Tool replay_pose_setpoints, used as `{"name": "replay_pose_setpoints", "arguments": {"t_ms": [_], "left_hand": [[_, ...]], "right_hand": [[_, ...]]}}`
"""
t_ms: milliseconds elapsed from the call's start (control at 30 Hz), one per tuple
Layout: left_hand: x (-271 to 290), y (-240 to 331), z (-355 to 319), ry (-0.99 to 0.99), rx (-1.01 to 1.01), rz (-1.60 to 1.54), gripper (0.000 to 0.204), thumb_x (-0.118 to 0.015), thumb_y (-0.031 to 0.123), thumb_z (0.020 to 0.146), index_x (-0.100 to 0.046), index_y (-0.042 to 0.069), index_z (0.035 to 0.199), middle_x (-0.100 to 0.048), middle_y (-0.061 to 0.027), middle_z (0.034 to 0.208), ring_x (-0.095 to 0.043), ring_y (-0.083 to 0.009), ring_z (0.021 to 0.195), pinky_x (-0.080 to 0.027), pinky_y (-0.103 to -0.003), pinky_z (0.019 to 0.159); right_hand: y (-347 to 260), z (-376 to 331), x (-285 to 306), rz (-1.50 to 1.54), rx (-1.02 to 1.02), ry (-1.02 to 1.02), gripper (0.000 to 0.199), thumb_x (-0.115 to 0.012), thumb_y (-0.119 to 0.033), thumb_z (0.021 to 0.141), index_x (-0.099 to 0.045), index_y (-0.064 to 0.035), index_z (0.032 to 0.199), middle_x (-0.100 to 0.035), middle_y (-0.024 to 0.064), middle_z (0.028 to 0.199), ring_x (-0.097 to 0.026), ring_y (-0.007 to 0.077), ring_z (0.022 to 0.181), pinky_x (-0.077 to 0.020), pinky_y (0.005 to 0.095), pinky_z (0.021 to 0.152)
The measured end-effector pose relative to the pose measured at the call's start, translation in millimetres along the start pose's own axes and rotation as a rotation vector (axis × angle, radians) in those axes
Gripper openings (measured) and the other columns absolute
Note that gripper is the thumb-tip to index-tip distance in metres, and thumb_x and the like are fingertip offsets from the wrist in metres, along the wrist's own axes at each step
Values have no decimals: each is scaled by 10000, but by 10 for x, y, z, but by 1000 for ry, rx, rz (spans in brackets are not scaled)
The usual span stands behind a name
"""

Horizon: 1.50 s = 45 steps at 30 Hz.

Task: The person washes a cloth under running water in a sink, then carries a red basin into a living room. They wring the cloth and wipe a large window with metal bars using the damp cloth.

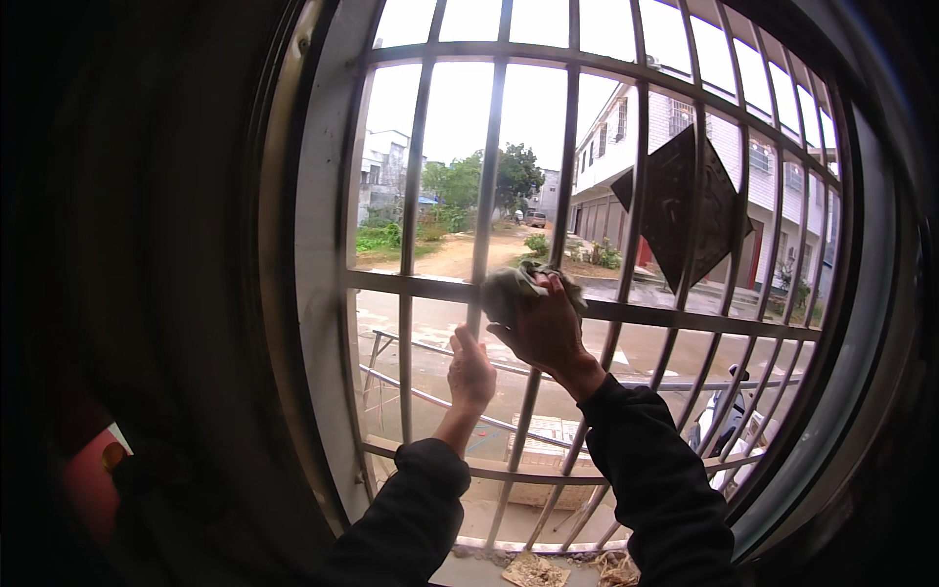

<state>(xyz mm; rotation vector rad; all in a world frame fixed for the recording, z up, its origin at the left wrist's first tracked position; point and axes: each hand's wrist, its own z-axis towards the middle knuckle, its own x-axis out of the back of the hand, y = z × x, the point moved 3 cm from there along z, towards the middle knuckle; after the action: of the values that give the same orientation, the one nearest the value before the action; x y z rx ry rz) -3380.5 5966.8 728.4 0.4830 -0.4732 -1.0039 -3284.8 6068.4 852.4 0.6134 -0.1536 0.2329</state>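
Observation:
My right hand (551, 333) holds a crumpled grey-green cloth (514, 293) against the middle horizontal rail (430, 287) of a metal window grille. The cloth covers the spot where an upright meets this rail, and part of the cloth is hidden behind my fingers. Lower and to the left, my left hand (471, 374) is closed round an upright window bar (483, 210), just under the rail. Its fingertips are partly hidden. Both forearms are in dark sleeves.
A dark diamond-shaped panel (691, 210) is fixed to the grille at right. The window frame (318, 225) curves around. Dry debris (536, 569) lies on the sill below. Outside are metal railings (430, 399), a pale crate-like block (548, 455), a parked scooter (719, 421) and a road.

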Motion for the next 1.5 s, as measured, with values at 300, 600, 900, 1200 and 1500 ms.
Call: {"name": "replay_pose_setpoints", "arguments": {"t_ms": [300,600,900,1200,1500], "left_hand": [[64,23,-3,-79,-26,-25,366,-492,104,982,-245,70,1249,-504,-291,1122,-614,-520,844,-495,-600,688],[-14,-132,-58,-58,-43,-75,600,-479,179,993,-104,200,1460,-510,-339,1184,-612,-547,898,-500,-619,730],[-39,-126,-26,-45,-47,-62,455,-473,216,1022,-178,169,1366,-506,-319,1118,-616,-536,824,-506,-599,669],[-329,-389,-54,-101,-26,-439,413,-435,268,1042,-254,143,1391,-503,-311,1110,-631,-522,843,-514,-573,713],[-330,-474,-119,-160,-253,-151,588,-504,131,985,-164,193,1461,-477,-300,1125,-621,-510,857,-520,-578,700]], "right_hand": [[97,169,-226,-84,303,174,163,-725,-189,762,-643,-84,857,-561,65,841,-599,256,857,-489,382,691],[-559,953,-999,330,-142,-332,371,-659,-77,863,-435,57,1126,-592,266,920,-674,389,824,-590,457,682],[-99,766,-808,184,397,-173,327,-695,-102,782,-598,11,1073,-616,122,943,-682,202,745,-576,285,584],[-18,2249,-988,364,-204,331,382,-639,-54,885,-525,-12,1247,-603,236,1129,-617,408,1053,-529,485,898],[-778,1178,-1141,706,-268,7,352,-572,-17,887,-526,18,1234,-568,280,1102,-633,431,957,-553,493,754]]}}
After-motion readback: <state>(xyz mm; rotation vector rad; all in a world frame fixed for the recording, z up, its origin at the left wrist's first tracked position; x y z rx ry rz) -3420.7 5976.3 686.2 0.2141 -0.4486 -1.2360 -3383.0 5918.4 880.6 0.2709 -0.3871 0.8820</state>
